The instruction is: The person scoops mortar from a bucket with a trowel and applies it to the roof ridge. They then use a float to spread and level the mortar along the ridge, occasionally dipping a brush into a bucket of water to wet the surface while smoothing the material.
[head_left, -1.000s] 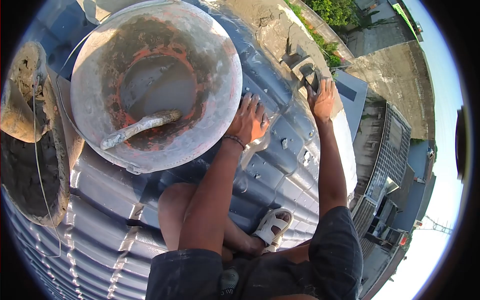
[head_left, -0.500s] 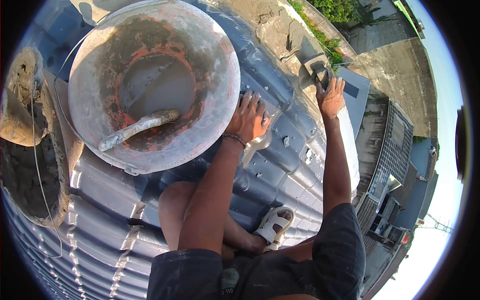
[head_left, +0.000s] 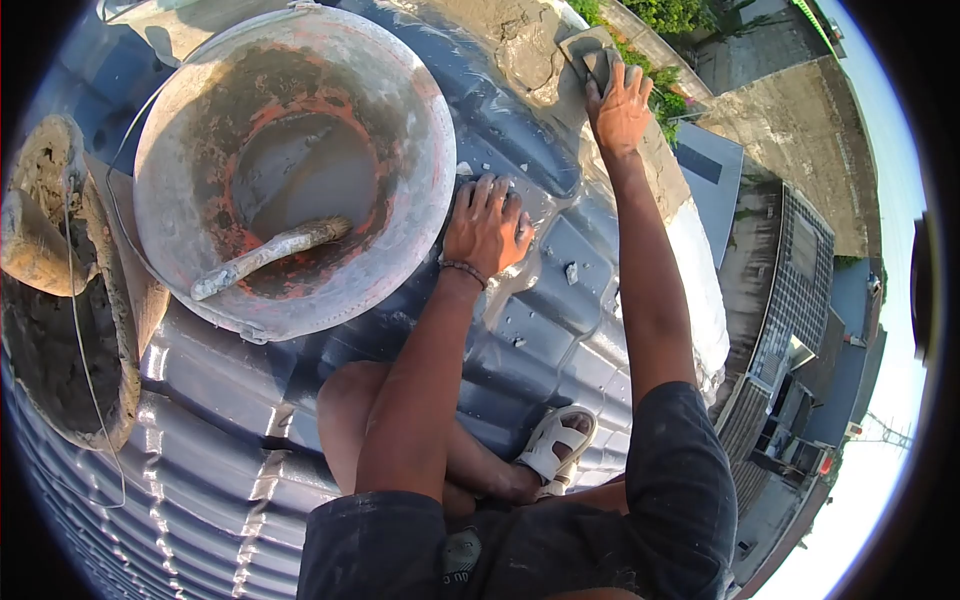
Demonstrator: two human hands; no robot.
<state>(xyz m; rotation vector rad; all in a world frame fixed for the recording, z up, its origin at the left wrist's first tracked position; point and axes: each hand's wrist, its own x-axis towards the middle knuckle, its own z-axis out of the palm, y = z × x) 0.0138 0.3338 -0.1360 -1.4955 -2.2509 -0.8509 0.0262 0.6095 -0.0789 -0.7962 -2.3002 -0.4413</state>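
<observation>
My right hand (head_left: 621,112) is closed round the handle of a trowel (head_left: 584,46), whose flat grey blade lies on the wet mortar (head_left: 525,50) along the roof ridge. Resting on the dark glossy roof tiles (head_left: 560,255), my left hand (head_left: 486,230) has its fingers stretched out and holds nothing visible. Just left of it stands a big mortar-stained bucket (head_left: 420,190) with greyish liquid in the bottom. A brush (head_left: 270,257) with a crusted handle lies inside the bucket, its bristles toward the liquid.
At the far left is a second container (head_left: 125,370) with dark mortar and a curved tan piece (head_left: 40,245) in it. Mortar crumbs (head_left: 571,272) dot the tiles near my sandalled foot (head_left: 558,445). Beyond the ridge the roof drops toward lower buildings (head_left: 800,240).
My right hand has slid the trowel up and to the left along the mortar. My left hand stays on the tiles; the view has shifted slightly.
</observation>
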